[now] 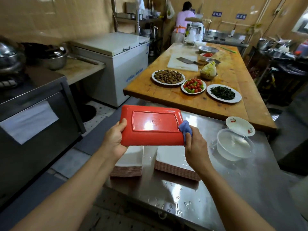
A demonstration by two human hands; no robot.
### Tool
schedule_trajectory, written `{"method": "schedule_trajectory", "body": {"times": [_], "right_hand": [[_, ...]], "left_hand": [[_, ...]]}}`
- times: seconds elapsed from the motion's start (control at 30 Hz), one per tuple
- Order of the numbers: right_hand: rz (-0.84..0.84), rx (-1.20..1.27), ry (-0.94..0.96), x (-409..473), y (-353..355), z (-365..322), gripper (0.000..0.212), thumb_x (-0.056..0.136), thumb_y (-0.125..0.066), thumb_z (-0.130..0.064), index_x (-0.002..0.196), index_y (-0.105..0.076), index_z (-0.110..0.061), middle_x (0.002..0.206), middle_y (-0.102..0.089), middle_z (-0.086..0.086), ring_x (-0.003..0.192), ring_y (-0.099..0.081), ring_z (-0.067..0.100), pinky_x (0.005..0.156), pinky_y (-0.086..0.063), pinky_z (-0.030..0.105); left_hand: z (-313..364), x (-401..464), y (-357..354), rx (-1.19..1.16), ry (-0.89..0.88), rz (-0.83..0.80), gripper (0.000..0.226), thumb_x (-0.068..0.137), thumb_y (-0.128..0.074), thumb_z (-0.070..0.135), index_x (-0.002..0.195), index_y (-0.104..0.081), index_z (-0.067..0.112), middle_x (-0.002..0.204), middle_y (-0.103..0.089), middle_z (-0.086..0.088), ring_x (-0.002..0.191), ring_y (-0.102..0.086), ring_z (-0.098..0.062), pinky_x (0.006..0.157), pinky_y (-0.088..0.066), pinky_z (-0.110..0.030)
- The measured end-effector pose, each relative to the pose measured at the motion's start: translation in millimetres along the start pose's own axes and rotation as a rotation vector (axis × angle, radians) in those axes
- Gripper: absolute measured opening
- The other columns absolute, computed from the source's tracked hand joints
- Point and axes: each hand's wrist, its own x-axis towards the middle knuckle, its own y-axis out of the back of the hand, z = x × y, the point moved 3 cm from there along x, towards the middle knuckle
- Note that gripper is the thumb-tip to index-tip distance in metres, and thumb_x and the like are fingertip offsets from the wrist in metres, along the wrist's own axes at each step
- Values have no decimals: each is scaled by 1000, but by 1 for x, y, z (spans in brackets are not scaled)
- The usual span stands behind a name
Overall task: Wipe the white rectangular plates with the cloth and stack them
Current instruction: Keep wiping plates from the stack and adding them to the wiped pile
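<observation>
I hold a rectangular plate (150, 125) in the air with its red underside facing me. My left hand (115, 139) grips its left edge, thumb on the red back. My right hand (194, 144) pinches a blue cloth (185, 129) against the plate's right edge. Below the plate, on the steel table (225, 189), stand two stacks of rectangular plates, white on top with pink-red rims: the left stack (128, 164) and the right stack (173, 162). My hands and the held plate partly hide both stacks.
A clear plastic tub of water (235, 145) and a small flowered dish (240, 126) sit right of the stacks. Water drops dot the steel. Beyond, a wooden table (233, 90) carries plates of food, a cutting board and a cleaver. A person stands far back. A steel counter stands on the left.
</observation>
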Motion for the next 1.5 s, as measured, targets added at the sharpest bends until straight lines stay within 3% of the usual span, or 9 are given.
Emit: {"method": "schedule_trajectory", "body": {"times": [0.2, 0.33, 0.5, 0.67, 0.77, 1.0, 1.27, 1.37, 1.5], "right_hand": [[73, -26, -83, 13, -3, 0, 16, 94, -44, -9, 103, -57, -13, 86, -59, 1, 78, -56, 22, 66, -35, 29], [21, 77, -56, 18, -11, -18, 18, 93, -45, -11, 102, -55, -24, 82, -61, -2, 70, -56, 16, 63, -43, 29], [-53, 83, -36, 16, -26, -28, 20, 93, -47, -13, 110, -56, -20, 92, -63, 4, 75, -59, 23, 68, -50, 36], [-97, 68, -60, 7, -37, -22, 21, 95, -47, -16, 113, -55, -21, 95, -61, 1, 78, -59, 21, 67, -44, 28], [-98, 63, -73, 3, -39, -15, 20, 93, -47, -15, 110, -56, -22, 90, -62, 0, 75, -57, 18, 64, -40, 25], [-108, 64, -94, -3, -40, -1, 20, 94, -47, -16, 109, -55, -25, 88, -61, -3, 69, -56, 13, 59, -41, 22], [-121, 31, -152, -8, -40, 12, 24, 93, -49, -16, 116, -55, -21, 96, -63, 4, 82, -59, 26, 76, -52, 44], [-131, 35, -166, -10, -40, 16, 23, 94, -48, -17, 116, -54, -21, 100, -64, 5, 85, -60, 26, 78, -52, 46], [-122, 19, -169, -11, -39, 20, 24, 95, -48, -17, 118, -54, -20, 105, -62, 4, 88, -58, 21, 77, -49, 37]], "left_hand": [[26, -5, 17, 101, -188, -64, 21, 99, -42, 19, 112, -58, 17, 94, -72, -7, 84, -70, -21, 67, -57, -35], [44, -14, 19, 824, -671, -62, 12, 95, -51, 11, 99, -62, 15, 76, -66, 7, 67, -63, -4, 61, -45, -8], [25, -21, 33, 1604, -1041, -130, 16, 92, -58, 20, 94, -65, 6, 79, -64, -8, 73, -59, -26, 60, -37, -27], [0, -25, 53, 1819, -982, -242, 17, 89, -54, 19, 92, -65, 7, 85, -67, -9, 79, -62, -27, 55, -51, -43], [-17, -27, 63, 1911, -1000, -326, 12, 76, -70, 2, 85, -66, 8, 78, -67, -7, 71, -64, -25, 44, -50, -38], [-40, -19, 82, 2061, -960, -318, 29, 62, -83, 3, 77, -61, 14, 76, -64, -1, 66, -63, -20, 32, -41, -27], [-54, -2, 92, 2145, -859, -283, 41, 45, -84, -3, 62, -49, 13, 61, -50, -1, 49, -50, -20, 35, -22, -21], [-57, 9, 100, 2134, -748, -268, 27, 65, -79, 7, 74, -55, 13, 83, -62, -4, 70, -60, -21, 41, -37, -29], [-60, 23, 107, 2227, -504, -283, 26, 91, -56, 36, 109, -50, 19, 137, -47, 4, 120, -48, -16, 78, -46, -34]]}}
